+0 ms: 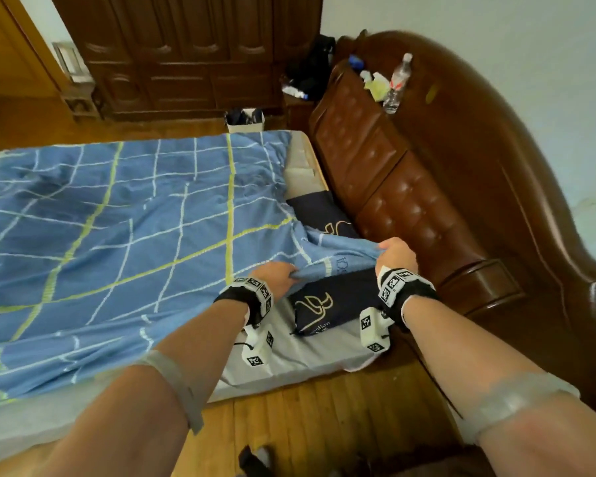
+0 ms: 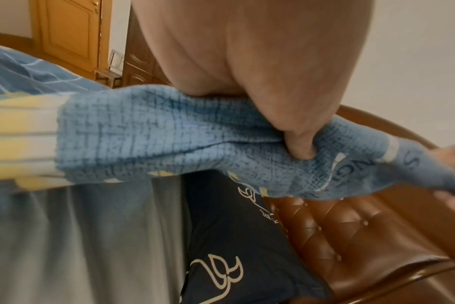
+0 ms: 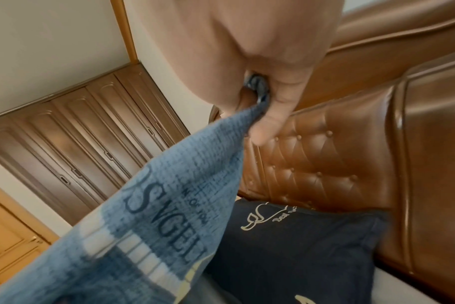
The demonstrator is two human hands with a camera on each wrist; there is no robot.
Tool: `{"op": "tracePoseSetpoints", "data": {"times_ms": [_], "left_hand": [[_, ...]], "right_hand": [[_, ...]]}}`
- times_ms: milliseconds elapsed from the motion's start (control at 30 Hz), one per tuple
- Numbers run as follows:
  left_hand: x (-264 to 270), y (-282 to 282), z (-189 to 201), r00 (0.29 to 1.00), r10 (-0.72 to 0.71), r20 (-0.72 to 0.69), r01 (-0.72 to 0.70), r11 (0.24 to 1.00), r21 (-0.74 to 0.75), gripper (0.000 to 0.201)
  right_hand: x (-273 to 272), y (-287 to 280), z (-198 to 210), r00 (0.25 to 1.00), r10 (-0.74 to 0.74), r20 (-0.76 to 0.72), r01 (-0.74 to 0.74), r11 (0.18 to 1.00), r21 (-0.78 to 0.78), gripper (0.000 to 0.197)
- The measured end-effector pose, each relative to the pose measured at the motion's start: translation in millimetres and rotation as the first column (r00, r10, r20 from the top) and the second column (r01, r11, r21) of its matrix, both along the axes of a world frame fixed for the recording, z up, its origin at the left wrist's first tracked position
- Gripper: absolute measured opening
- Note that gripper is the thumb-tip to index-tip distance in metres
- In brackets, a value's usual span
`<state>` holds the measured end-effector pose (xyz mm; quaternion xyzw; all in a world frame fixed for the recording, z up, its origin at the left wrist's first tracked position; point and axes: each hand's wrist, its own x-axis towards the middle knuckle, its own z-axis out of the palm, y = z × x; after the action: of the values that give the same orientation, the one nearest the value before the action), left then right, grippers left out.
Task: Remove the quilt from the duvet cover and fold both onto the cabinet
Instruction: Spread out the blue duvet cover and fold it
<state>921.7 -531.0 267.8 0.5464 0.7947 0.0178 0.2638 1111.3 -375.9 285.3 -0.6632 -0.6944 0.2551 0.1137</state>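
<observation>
Duvet cover [image 1: 117, 235] lies spread over the bed [image 1: 289, 359], near corner lifted above the dark pillow [image 1: 331, 304] by the headboard [image 1: 410, 201]. Judgement: find the opening along this edge, keep it taut between both grips. Left hand [image 1: 277, 278] bunches the edge; right hand [image 1: 396, 253] pinches the corner, wrists level.

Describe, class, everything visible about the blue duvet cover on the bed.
The duvet cover is light blue, crinkled woven cloth crossed by white and yellow-green lines, with dark lettering near one corner. It lies spread and rumpled over the bed. The left hand and right hand grip that corner, lifting it above a navy pillow.
</observation>
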Motion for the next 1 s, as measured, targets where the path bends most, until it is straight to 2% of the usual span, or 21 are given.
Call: {"op": "tracePoseSetpoints", "data": {"times_ms": [100, 267, 400, 500, 633, 800, 900, 1000], "left_hand": [[24.7, 12.0, 9.8, 0.999, -0.032, -0.033, 0.032, 0.999, 0.015, 0.029], [99.4, 40.5, 2.0, 0.984, -0.169, -0.053, 0.168, 0.985, -0.034, 0.031], [159.9, 61.0, -1.6, 0.979, -0.204, 0.001, 0.204, 0.978, -0.049, 0.036], [178.6, 66.7, -6.2, 0.980, -0.199, -0.028, 0.197, 0.977, -0.077, 0.039], [176.6, 50.2, -8.5, 0.985, -0.153, -0.074, 0.143, 0.982, -0.123, 0.036], [149.4, 9.1, 6.5, 0.989, -0.036, -0.144, 0.015, 0.989, -0.146, 0.034], [132.6, -21.5, 26.3, 0.990, 0.073, -0.119, -0.091, 0.984, -0.151, 0.033], [111.1, -58.4, 41.1, 0.972, 0.206, -0.110, -0.216, 0.972, -0.094, 0.031]], "right_hand": [[40.3, 10.0, 3.4, 0.995, 0.018, 0.094, -0.009, 0.995, -0.099, 0.029], [121.8, 25.6, 4.1, 0.989, -0.023, 0.148, 0.026, 0.999, -0.018, 0.027], [185.2, 39.2, 7.1, 0.980, -0.065, 0.187, 0.068, 0.998, -0.009, 0.025], [205.6, 42.1, 4.0, 0.984, -0.053, 0.173, 0.054, 0.999, 0.003, 0.026], [190.5, 39.1, 7.9, 0.997, -0.004, 0.080, 0.007, 0.999, -0.043, 0.031], [129.4, 18.7, 23.0, 0.988, 0.120, -0.092, -0.117, 0.992, 0.039, 0.029], [88.1, -2.2, 30.5, 0.949, 0.208, -0.236, -0.190, 0.977, 0.098, 0.023], [44.4, -31.4, 37.4, 0.884, 0.330, -0.331, -0.285, 0.942, 0.178, 0.022]]}}
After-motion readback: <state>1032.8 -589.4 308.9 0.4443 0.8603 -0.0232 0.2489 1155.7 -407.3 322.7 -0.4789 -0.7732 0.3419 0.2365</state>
